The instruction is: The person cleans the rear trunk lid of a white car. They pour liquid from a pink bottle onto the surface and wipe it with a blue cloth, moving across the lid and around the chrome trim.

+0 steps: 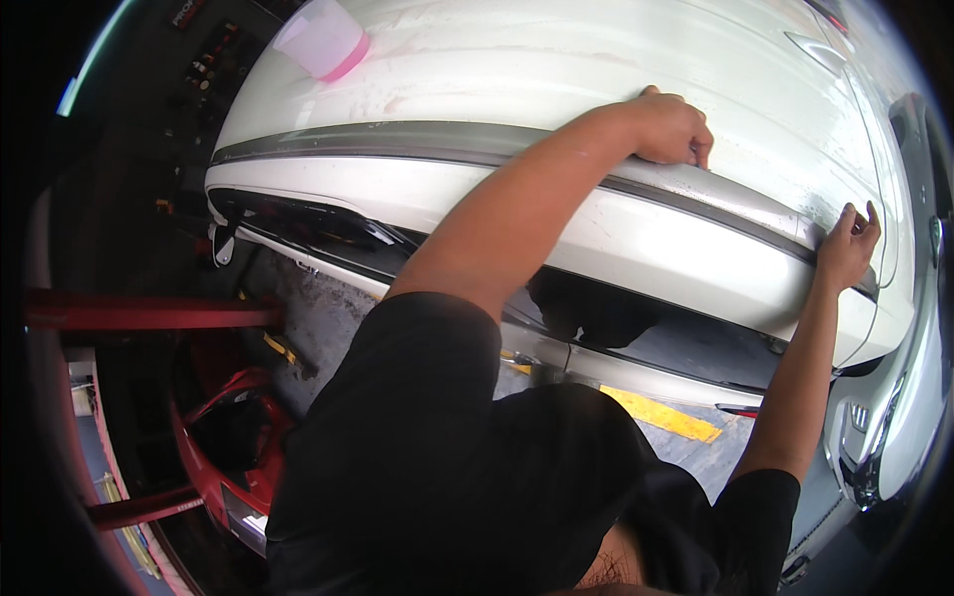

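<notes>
I lean over the white car roof (pixel 477 79), along whose near edge runs a dark trim strip (pixel 397 139). Further right, a glossy grey film strip (pixel 735 194) lies along that edge. My left hand (pixel 671 129) is closed above the strip, its fingers curled down against the edge; whatever lies inside them is hidden. At the strip's right end is my right hand (pixel 848 248), fingers pointing up, the strip's end appearing to run into its grip. Small droplets or specks show on the roof near this hand.
A translucent tub with a pink base (pixel 323 42) stands on the roof at far left. Side windows (pixel 646 333) lie below the roof edge. Red lift arms (pixel 159 310) and a red vehicle part (pixel 234 437) are at left. Another car (pixel 884 427) stands close at right.
</notes>
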The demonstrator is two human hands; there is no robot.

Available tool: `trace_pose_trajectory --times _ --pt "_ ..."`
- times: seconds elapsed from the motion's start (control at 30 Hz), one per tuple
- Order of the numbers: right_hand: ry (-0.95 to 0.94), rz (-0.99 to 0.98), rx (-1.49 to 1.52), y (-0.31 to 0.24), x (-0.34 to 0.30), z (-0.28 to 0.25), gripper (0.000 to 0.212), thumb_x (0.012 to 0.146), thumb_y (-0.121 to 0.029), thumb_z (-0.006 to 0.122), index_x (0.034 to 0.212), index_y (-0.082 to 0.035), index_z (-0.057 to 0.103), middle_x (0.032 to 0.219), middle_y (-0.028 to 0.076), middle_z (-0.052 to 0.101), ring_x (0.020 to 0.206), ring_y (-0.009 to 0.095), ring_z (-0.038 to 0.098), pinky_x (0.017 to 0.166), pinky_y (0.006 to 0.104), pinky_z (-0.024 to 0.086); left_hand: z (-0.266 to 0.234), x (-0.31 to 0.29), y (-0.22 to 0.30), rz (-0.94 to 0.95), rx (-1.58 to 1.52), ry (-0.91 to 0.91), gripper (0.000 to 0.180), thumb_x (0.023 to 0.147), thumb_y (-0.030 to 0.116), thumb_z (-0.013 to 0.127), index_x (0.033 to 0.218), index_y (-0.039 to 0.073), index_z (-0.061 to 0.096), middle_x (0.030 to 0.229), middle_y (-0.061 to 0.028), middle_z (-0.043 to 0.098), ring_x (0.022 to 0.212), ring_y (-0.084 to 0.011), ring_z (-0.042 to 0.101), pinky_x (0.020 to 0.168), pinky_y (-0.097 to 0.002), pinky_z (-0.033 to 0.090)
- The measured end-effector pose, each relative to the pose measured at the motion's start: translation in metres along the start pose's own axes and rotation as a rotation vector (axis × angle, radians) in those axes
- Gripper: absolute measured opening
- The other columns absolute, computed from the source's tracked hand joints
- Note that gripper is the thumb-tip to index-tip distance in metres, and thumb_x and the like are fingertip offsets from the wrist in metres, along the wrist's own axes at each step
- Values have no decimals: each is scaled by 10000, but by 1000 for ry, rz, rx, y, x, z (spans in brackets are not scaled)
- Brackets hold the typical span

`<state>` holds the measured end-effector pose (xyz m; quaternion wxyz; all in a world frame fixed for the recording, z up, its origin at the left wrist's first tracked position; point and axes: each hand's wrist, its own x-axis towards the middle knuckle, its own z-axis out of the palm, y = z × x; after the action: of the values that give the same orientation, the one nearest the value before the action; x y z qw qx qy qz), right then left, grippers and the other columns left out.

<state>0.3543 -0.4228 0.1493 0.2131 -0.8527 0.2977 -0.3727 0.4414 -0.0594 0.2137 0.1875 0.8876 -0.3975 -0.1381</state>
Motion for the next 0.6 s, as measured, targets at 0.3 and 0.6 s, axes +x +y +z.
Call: trace_pose_trajectory --times 0.3,0.6 --pt "-7 -10 -13 -8 -3 -2 543 1006 -494 634 1478 -226 620 1227 43 756 1105 247 720 987 428 512 -76 -260 -204 -740 -49 434 135 961 183 774 1044 79 796 1001 -35 747 952 -195 681 906 -337 551" --pt "10 -35 -16 -2 1 -2 540 1006 -503 625 1476 -237 622 1228 26 753 1086 222 717 976 413 514 -61 -172 -136 -510 30 176 188 940 290 799 1026 124 784 1022 -49 787 909 -229 706 855 -370 562"
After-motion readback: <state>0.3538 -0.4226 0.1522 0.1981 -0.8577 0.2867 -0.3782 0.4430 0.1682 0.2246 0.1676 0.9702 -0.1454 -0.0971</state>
